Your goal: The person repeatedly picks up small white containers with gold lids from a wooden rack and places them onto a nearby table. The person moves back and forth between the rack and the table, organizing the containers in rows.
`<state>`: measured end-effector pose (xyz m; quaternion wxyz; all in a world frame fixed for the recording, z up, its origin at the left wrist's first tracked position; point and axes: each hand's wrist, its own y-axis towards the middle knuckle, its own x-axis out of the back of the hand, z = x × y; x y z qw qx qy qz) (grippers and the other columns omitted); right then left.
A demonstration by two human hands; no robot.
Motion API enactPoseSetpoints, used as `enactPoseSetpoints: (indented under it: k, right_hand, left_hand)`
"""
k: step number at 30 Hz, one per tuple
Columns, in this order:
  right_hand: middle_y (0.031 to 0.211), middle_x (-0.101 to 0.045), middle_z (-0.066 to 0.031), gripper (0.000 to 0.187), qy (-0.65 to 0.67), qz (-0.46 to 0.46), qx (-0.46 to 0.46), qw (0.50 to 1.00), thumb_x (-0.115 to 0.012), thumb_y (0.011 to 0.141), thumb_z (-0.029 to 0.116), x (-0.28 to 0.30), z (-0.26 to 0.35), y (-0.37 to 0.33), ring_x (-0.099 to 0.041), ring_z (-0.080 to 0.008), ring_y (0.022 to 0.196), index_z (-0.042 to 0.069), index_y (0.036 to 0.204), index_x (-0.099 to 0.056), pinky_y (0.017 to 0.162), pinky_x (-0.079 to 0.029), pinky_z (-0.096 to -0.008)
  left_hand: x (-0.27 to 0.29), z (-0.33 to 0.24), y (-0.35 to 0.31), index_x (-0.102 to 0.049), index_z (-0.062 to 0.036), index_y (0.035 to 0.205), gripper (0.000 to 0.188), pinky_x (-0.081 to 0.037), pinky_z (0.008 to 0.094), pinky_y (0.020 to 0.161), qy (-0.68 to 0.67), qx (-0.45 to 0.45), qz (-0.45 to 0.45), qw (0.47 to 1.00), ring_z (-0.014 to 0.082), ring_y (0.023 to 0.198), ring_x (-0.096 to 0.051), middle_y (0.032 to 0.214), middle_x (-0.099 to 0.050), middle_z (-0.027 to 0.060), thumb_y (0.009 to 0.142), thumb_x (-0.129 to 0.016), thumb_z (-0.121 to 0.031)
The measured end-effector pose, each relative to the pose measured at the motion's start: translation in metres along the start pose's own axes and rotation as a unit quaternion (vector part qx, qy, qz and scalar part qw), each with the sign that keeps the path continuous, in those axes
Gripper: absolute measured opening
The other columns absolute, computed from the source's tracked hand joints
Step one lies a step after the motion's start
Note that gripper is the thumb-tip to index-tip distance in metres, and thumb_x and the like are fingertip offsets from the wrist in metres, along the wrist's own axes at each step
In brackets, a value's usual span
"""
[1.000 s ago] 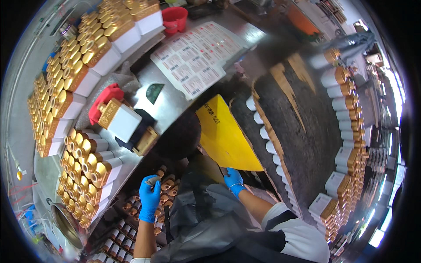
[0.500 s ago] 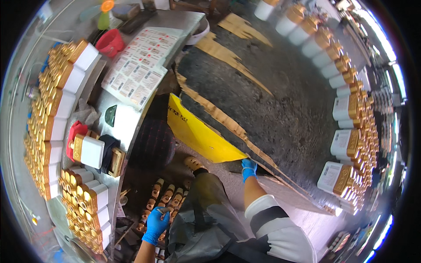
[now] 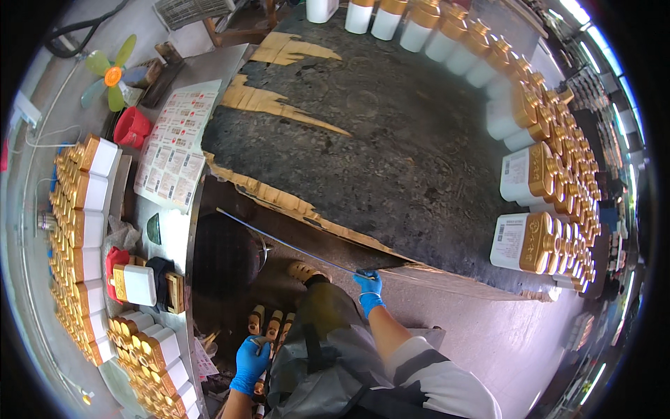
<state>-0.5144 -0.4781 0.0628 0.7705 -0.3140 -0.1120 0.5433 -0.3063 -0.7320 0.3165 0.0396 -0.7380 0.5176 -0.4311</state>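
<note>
My right hand [image 3: 368, 289], in a blue glove, is closed on the near end of a thin board [image 3: 293, 248]. The board shows almost edge-on as a narrow bluish line, running beside the ragged front edge of the dark-topped table [image 3: 412, 167]. My left hand [image 3: 251, 362], also gloved in blue, is held low by my apron. Its fingers are curled around a small greyish piece that I cannot make out. Just beyond that hand, gold-and-white containers [image 3: 274, 325] lie low down, partly hidden by my apron.
White bottles with gold tops [image 3: 520, 241] line the dark table's right side. A metal bench [image 3: 171, 241] on the left bears label sheets [image 3: 174, 143], a red bucket [image 3: 132, 127] and a white-and-gold bottle [image 3: 138, 285]. A dark round stool [image 3: 227, 255] stands between bench and table.
The board has tilted from showing its broad yellow face to almost edge-on. My right hand has shifted left and slightly down with it. The whole view has turned; my left hand keeps its grip.
</note>
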Motion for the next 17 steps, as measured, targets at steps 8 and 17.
enactPoseSetpoints:
  k: [8,17]
  right_hand:
    - [0.083,-0.061,-0.0169,0.007,0.031,-0.026,-0.012,0.999,-0.051,0.077,-0.007,0.069,0.023,0.021,-0.06,-0.0288,0.076,-0.002,0.074,-0.054,0.075,-0.052,-0.0511]
    - [0.099,-0.06,-0.0186,0.02,-0.071,-0.091,0.083,0.99,-0.055,0.078,-0.005,0.081,0.03,0.033,-0.059,-0.0311,0.09,-0.002,0.099,-0.056,0.08,-0.05,-0.0498]
  left_hand:
    - [-0.026,0.02,-0.008,-0.065,-0.0085,0.084,0.011,-0.048,0.0348,0.065,0.033,-0.029,0.026,0.999,0.0307,0.074,-0.06,0.082,-0.06,0.0129,0.077,-0.061,-0.017]
    - [-0.036,0.036,-0.015,-0.067,-0.0106,0.089,0.021,-0.048,0.0387,0.069,0.083,0.008,0.072,0.994,0.0279,0.083,-0.062,0.09,-0.063,0.0129,0.077,-0.061,-0.027]
